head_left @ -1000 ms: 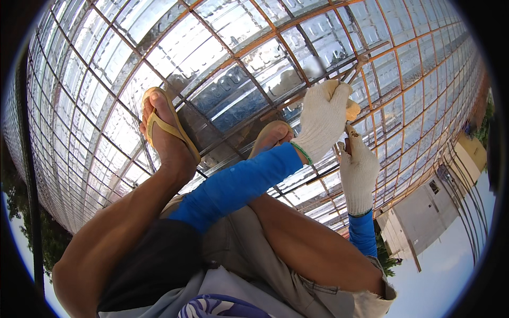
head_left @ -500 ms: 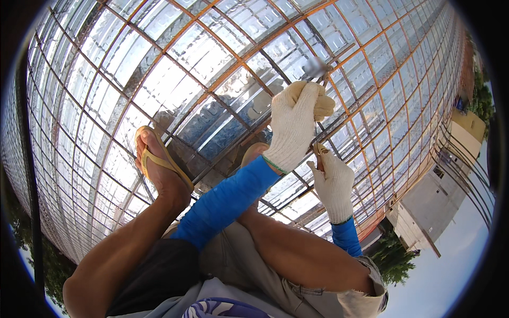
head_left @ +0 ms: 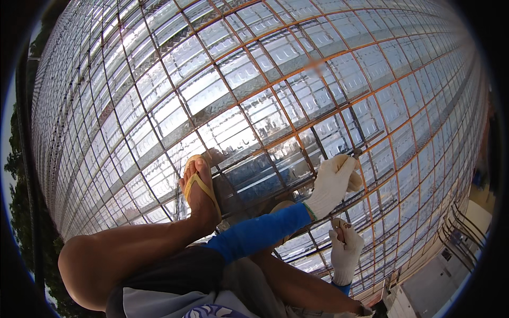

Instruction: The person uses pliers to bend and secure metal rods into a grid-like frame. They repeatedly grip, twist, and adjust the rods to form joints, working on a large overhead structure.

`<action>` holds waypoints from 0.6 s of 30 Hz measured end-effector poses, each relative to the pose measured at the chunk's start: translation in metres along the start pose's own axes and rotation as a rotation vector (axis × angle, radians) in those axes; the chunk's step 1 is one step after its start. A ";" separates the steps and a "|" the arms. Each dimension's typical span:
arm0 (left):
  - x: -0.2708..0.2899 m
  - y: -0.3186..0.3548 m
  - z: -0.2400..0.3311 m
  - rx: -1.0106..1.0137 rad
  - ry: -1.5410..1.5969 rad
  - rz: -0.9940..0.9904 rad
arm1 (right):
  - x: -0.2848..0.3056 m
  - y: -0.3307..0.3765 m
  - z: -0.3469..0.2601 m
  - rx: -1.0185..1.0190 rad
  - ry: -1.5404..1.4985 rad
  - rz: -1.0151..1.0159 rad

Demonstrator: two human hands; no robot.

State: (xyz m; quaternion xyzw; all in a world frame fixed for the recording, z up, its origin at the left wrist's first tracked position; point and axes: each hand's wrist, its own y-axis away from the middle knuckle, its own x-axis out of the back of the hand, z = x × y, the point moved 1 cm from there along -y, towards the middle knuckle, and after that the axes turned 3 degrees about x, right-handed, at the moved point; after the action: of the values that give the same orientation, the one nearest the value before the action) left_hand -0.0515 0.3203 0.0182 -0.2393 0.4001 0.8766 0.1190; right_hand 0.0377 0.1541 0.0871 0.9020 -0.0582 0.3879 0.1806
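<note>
My left hand (head_left: 334, 180), in a white knit glove, is closed over a crossing of the rusty rebar mesh (head_left: 297, 139). A small dark tip shows just beyond its fingers; what it belongs to is hidden. A blue sleeve (head_left: 260, 230) covers that forearm. Lower and to the right, my right hand (head_left: 346, 254), gloved too, has its fingers curled close to the bars. Something brown shows at its fingertips, either bare skin or an object; I cannot tell which. Under the mesh lie shiny ribbed metal sheets (head_left: 254, 172).
My foot in a yellow flip-flop (head_left: 199, 188) rests on the bars left of my hands. The mesh stretches far to both sides. Beyond its right edge are a grey building (head_left: 432, 283) and dark curved bars (head_left: 460, 233). Trees (head_left: 24, 212) show at the left rim.
The view has swung, so mesh, foot and hands sit differently in the picture; both hands appear lower and farther right. My left hand remains closed at the bars, my right hand just below it.
</note>
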 end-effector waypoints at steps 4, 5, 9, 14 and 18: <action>-0.008 0.015 -0.006 -0.068 -0.087 -0.016 | -0.015 -0.005 0.031 -0.052 0.207 0.077; -0.011 0.018 -0.009 -0.080 -0.102 -0.012 | -0.017 -0.007 0.042 -0.063 0.242 0.117; -0.012 0.015 -0.013 -0.065 0.025 0.065 | -0.013 -0.013 0.059 -0.215 0.209 0.370; -0.008 -0.004 0.004 0.106 0.237 0.051 | -0.003 0.005 -0.003 -0.366 -0.535 0.513; -0.017 -0.006 0.014 0.144 0.138 -0.080 | 0.006 0.008 -0.017 0.064 0.226 -0.146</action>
State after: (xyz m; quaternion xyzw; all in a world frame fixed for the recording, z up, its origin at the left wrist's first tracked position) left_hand -0.0391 0.3344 0.0315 -0.3058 0.4591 0.8217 0.1431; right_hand 0.0279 0.1530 0.1045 0.8597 0.0406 0.4746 0.1846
